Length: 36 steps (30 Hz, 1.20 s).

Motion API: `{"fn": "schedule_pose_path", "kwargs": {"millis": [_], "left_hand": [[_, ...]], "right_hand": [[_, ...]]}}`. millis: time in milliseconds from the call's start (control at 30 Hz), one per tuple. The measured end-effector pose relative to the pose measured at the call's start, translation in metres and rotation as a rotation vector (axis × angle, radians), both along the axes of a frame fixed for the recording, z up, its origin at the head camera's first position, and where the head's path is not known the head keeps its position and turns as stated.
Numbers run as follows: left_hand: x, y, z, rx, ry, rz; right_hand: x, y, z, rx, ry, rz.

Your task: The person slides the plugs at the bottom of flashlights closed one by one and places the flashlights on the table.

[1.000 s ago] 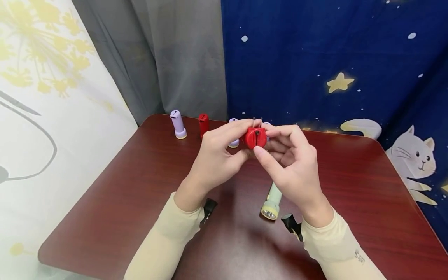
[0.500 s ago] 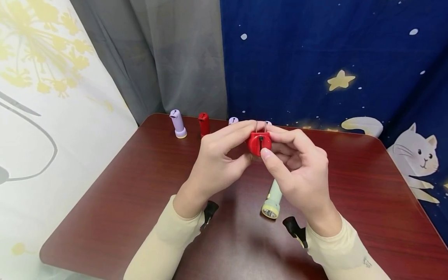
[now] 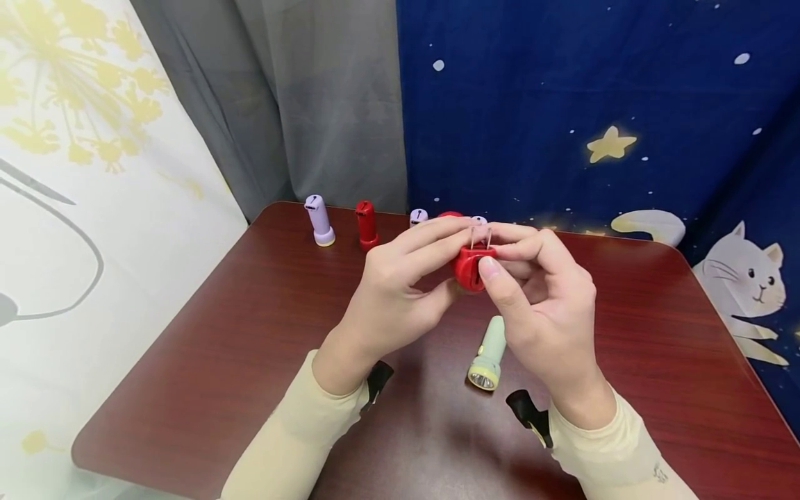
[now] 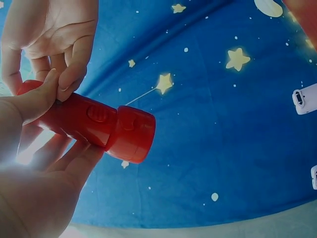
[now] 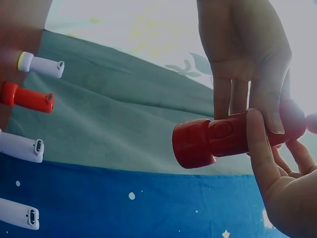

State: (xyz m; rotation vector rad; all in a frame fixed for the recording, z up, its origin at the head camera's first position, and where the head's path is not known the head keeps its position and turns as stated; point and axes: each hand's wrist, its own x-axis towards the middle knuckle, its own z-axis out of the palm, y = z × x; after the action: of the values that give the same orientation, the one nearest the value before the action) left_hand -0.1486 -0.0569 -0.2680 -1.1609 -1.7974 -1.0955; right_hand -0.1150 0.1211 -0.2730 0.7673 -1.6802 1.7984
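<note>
Both hands hold a red flashlight [image 3: 467, 272] above the table, its slotted end facing the head camera. Two thin metal plug prongs [image 3: 480, 237] stick up from that end. The left hand [image 3: 400, 285] grips the barrel, fingers over the top and thumb below; the head [image 4: 132, 135] with its ridged ring points away, as the left wrist view shows. At the slotted end, the right hand [image 3: 553, 316] pinches the flashlight, its thumb over the slot and its index finger beside the prongs. The right wrist view shows the round switch [image 5: 223, 130] on the barrel.
A pale green flashlight [image 3: 487, 354] lies on the brown table [image 3: 250, 333] below the hands. Along the back edge stand a purple flashlight [image 3: 320, 222], another red flashlight [image 3: 366, 226] and further purple ones partly behind the hands. Curtains [image 3: 525, 104] hang behind.
The held flashlight has shifted right and slightly down, its end turning a little to the right. My right thumb has moved further over the slot; the prongs still stand out.
</note>
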Motion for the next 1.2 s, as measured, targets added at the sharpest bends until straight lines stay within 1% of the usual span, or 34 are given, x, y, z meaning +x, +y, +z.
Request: {"fn": "schedule_pose_path", "kwargs": {"millis": [433, 933, 1200], "left_hand": [[-0.0008, -0.0014, -0.0019, -0.019, 0.042, 0.015], [-0.0037, -0.0018, -0.0031, -0.025, 0.032, -0.006], [-0.005, -0.0009, -0.0039, -0.021, 0.053, 0.01]], "right_hand": [[0.0017, -0.0004, 0.0013, 0.012, -0.012, 0.003], [0.0012, -0.001, 0.0008, -0.005, -0.029, 0.013], [0.0002, -0.0006, -0.0001, 0.004, -0.038, 0.021]]}}
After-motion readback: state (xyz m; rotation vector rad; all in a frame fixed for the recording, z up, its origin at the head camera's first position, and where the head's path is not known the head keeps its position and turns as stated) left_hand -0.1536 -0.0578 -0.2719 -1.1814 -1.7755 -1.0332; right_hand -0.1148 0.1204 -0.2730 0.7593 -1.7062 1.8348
